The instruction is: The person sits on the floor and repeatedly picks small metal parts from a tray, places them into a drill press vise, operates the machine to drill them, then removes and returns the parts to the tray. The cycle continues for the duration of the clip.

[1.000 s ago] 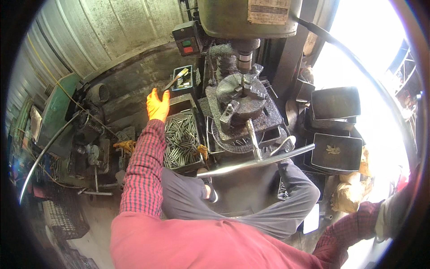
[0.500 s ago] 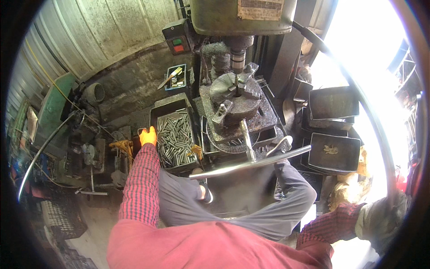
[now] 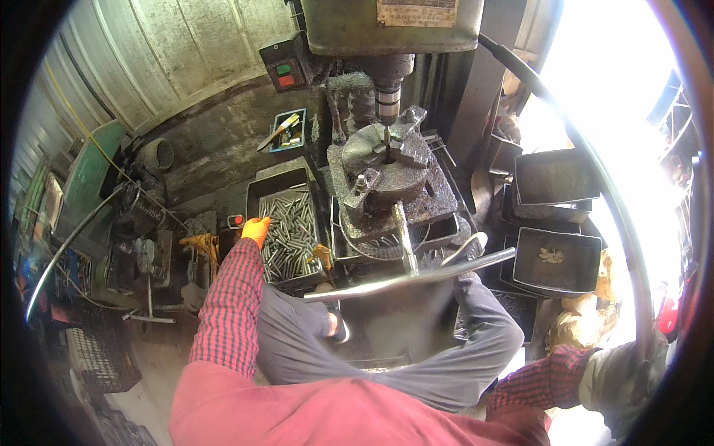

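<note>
My left hand (image 3: 256, 231), in an orange glove, is at the left rim of a dark metal tray (image 3: 280, 181). Beside its fingers lie many short metal pins (image 3: 290, 232); the fingertips are too hidden to show whether it grips one. A red push button (image 3: 236, 221) sits just left of the glove. At the far right, my right hand (image 3: 625, 379), in a grey-white glove, is closed round the lower end of a long curved lever (image 3: 601, 167). The lever runs down from the drill press head (image 3: 390, 37). Its drill bit (image 3: 387, 137) points down over a round chuck (image 3: 372, 152).
A crossbar handle (image 3: 416, 279) sticks out toward my knees. Dark metal bins (image 3: 558, 259) are stacked at right, one with pale scraps in it. A small blue tray (image 3: 288, 131) with a brush stands behind the pin tray. Green and red switches (image 3: 283, 74) are on a box.
My left hand has moved right, off the red button and to the pins, so the button now shows. My right hand stays on the lever. The whole view has shifted slightly.
</note>
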Demonstrator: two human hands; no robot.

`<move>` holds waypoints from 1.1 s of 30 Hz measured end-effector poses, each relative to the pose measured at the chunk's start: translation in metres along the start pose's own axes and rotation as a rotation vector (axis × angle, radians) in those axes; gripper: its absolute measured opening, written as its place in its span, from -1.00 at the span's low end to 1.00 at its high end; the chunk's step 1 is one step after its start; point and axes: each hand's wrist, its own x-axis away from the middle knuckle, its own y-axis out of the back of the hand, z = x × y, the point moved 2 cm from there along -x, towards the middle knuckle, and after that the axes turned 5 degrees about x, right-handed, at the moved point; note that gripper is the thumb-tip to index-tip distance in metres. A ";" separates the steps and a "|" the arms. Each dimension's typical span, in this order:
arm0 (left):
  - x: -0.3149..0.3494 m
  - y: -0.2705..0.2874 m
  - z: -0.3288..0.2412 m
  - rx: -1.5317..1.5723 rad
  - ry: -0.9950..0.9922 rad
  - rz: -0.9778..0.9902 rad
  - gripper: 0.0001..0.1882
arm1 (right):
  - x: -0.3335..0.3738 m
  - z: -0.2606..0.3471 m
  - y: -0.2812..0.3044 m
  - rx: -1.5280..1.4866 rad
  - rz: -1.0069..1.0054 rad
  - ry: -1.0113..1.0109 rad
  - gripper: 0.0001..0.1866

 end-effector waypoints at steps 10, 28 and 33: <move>0.029 -0.007 -0.027 -0.160 -0.073 -0.016 -0.44 | 0.006 0.004 0.003 0.371 0.040 0.029 -0.56; 0.032 -0.006 -0.025 -0.144 -0.052 0.037 -0.39 | 0.019 0.030 0.007 0.771 0.089 -0.035 -0.56; 0.033 -0.005 -0.026 -0.114 -0.029 0.049 -0.37 | 0.010 0.028 0.010 0.776 0.324 -0.145 -0.52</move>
